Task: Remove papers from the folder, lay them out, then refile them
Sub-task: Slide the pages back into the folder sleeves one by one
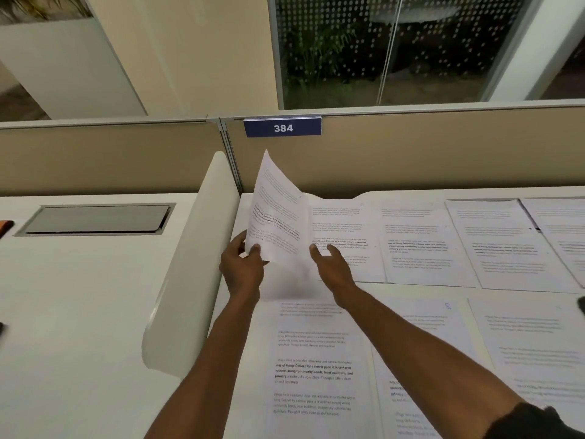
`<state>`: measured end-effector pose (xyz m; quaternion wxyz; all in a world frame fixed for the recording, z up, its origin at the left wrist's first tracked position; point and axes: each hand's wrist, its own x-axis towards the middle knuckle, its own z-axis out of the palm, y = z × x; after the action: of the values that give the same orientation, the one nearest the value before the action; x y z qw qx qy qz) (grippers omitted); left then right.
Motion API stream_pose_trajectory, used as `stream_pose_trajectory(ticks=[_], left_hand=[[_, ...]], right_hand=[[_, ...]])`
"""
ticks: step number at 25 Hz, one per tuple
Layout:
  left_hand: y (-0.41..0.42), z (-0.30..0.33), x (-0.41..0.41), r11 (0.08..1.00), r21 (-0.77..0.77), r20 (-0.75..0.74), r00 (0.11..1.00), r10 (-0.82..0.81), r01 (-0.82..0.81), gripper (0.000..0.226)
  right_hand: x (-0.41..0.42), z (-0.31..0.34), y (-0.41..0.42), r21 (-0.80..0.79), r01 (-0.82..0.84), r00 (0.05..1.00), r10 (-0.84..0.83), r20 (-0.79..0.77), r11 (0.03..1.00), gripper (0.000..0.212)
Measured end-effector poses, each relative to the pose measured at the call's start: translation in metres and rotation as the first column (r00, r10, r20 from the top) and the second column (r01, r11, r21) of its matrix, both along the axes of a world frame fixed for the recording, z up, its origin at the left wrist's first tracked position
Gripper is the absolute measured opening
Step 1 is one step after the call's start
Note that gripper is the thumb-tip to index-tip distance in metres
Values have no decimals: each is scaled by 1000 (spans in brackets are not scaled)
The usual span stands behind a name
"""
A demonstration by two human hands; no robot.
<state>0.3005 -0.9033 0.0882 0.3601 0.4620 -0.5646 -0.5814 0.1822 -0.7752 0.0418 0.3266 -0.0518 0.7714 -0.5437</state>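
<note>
- While only the head view is given, everything below is read from it.
- Left hand point(242, 267) pinches the lifted sheet point(278, 217) at its lower-left corner, thumb on the printed face, other fingers curled behind; sheet stands curled, upper corner pointing to 12 o'clock.
- Right hand point(332, 264) is relaxed and spread, holding nothing, fingertips on or just over the flat sheet point(343, 236) underneath; contact can't be confirmed.
- Likely step: picking up or setting down one page at the far-left end of the far row; which one can't be told.
- To do it well: keep the pinch near the corner, let the right palm steady the page below so it doesn't drag, keep the sheet from creasing.
- Lifted sheet lies at 1 o'clock from the left fingers, 11 o'clock from the right.
- More papers: far row point(424, 245) runs toward 3 o'clock, near row point(316, 359) sits at 6 o'clock on the desk point(95, 296).
- Folder not clearly identifiable.
</note>
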Motion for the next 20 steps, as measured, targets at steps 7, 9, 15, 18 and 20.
stream_pose_trajectory(ticks=[7, 9, 15, 18, 20], left_hand=[[82, 1, 30, 963, 210, -179, 975, -131, 168, 33], [113, -6, 38, 946, 212, -121, 968, -222, 244, 38], [208, -11, 32, 838, 282, -46, 879, -474, 467, 31], [268, 0, 8, 776, 343, -4, 827, -562, 529, 21], [309, 0, -8, 739, 344, 18, 783, -622, 579, 17]], right_hand=[[-13, 17, 84, -367, 201, 922, -49, 384, 908, 30], [-16, 18, 122, -350, 185, 954, -82, 288, 918, 31], [-13, 12, 269, -272, 235, 969, -202, 146, 933, 27], [-8, 13, 352, -271, 287, 955, -255, 149, 919, 25], [-5, 11, 404, -270, 310, 948, -277, 154, 911, 26]])
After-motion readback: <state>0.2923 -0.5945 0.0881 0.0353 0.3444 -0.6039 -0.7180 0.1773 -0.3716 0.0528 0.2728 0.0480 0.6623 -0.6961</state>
